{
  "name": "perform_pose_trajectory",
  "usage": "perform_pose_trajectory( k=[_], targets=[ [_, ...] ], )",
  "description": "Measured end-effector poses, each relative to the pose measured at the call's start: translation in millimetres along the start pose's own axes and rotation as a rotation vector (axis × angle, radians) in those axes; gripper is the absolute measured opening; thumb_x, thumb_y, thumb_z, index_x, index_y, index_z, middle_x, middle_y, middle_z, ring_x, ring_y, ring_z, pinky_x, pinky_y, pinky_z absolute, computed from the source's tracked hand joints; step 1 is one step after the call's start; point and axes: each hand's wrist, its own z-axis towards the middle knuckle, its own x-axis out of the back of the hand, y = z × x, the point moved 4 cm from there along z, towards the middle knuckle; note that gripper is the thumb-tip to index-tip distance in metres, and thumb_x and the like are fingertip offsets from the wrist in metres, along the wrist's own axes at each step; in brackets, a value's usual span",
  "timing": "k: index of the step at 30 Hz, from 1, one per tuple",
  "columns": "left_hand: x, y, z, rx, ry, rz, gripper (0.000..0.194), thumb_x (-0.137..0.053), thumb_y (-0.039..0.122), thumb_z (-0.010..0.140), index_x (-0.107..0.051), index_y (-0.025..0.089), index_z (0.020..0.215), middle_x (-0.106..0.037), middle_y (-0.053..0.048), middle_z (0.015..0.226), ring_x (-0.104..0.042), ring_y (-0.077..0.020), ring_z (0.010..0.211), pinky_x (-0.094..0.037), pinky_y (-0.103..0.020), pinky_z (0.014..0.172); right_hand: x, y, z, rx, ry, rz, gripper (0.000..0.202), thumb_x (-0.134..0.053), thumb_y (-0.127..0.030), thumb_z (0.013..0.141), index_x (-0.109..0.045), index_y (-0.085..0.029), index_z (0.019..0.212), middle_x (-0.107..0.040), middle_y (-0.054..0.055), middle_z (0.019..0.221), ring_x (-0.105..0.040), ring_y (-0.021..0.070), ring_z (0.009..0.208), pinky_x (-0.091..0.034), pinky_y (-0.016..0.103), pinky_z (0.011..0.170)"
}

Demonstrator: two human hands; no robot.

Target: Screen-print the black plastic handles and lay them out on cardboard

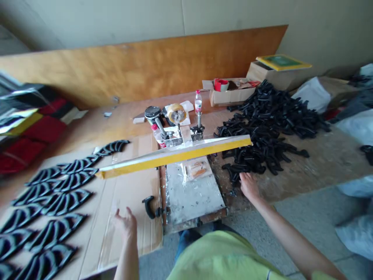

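My left hand (126, 222) hovers over the cardboard sheet (113, 202), fingers apart and nothing in it. A single black curved part (149, 207) lies to its right, near the cardboard's edge. At the near edge of the heap of black parts (256, 144), my right hand (249, 186) touches or nearly touches a part; its fingertips are partly hidden. Between the hands stands a metal jig (182, 137) with a grey plate (194, 198), and a long yellow-and-white bar (175, 155) spans above it. Rows of nested black parts (67, 198) lie at the left.
Behind the jig are a tape roll (176, 113), a black-lidded jar (152, 112) and a red-capped bottle (198, 102). An open carton (233, 96) stands at the back right. Red and black bundles (35, 124) sit at the far left.
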Motion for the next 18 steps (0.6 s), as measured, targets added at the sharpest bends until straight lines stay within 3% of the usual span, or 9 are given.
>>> perform_pose_trajectory(
  k=[2,5,9,12,15,18],
  targets=[
    [5.2,4.8,-31.2,0.106,-0.017,-0.055,0.060,-0.037,0.049,0.089,-0.047,0.007,0.129,-0.060,-0.022,0.113,-0.060,-0.0343,0.106,-0.049,-0.051,0.087,2.4,2.2,6.2,0.103,-0.021,-0.021,0.022,-0.041,-0.008,0.088,-0.058,-0.014,0.101,-0.063,0.015,0.104,-0.050,0.0278,0.105,-0.037,0.039,0.090],
    [10.9,19.8,-59.6,0.148,-0.030,-0.126,0.057,-0.036,0.051,0.090,-0.050,0.012,0.129,-0.061,-0.017,0.115,-0.060,-0.0281,0.106,-0.048,-0.043,0.091,5.5,4.1,12.9,0.212,-0.060,-0.038,0.017,-0.043,-0.011,0.089,-0.058,-0.014,0.096,-0.063,0.015,0.101,-0.051,0.0284,0.103,-0.039,0.038,0.086],
    [24.2,43.7,-73.9,0.109,-0.014,-0.261,0.053,-0.036,0.050,0.092,-0.054,0.015,0.127,-0.060,-0.014,0.121,-0.055,-0.0246,0.116,-0.044,-0.038,0.098,7.6,5.8,15.4,0.322,-0.163,-0.010,0.022,-0.041,-0.009,0.088,-0.059,-0.015,0.101,-0.064,0.015,0.099,-0.054,0.0272,0.102,-0.042,0.034,0.082],
    [37.5,59.8,-75.3,0.080,0.012,-0.369,0.050,-0.038,0.048,0.092,-0.055,0.014,0.124,-0.059,-0.014,0.124,-0.052,-0.0242,0.120,-0.042,-0.038,0.100,23.9,8.3,20.7,0.342,-0.198,0.076,0.039,-0.042,-0.006,0.085,-0.055,-0.018,0.119,-0.064,0.014,0.105,-0.060,0.0248,0.094,-0.044,0.033,0.077],
    [47.3,77.3,-68.8,0.071,0.028,-0.443,0.049,-0.040,0.048,0.091,-0.057,0.014,0.122,-0.061,-0.014,0.121,-0.054,-0.0239,0.116,-0.043,-0.038,0.098,56.9,-3.5,39.1,0.257,-0.119,0.361,0.043,-0.051,-0.015,0.084,-0.050,-0.023,0.126,-0.065,0.012,0.109,-0.065,0.0219,0.084,-0.048,0.032,0.074],
    [49.5,104.8,-56.0,0.022,-0.007,-0.491,0.049,-0.038,0.049,0.092,-0.057,0.015,0.121,-0.062,-0.012,0.115,-0.058,-0.0224,0.110,-0.045,-0.037,0.095,76.1,-45.0,68.9,0.074,-0.155,0.827,0.033,-0.058,-0.036,0.085,-0.052,-0.021,0.114,-0.068,0.006,0.082,-0.066,0.0183,0.064,-0.050,0.028,0.060]
  ],
)
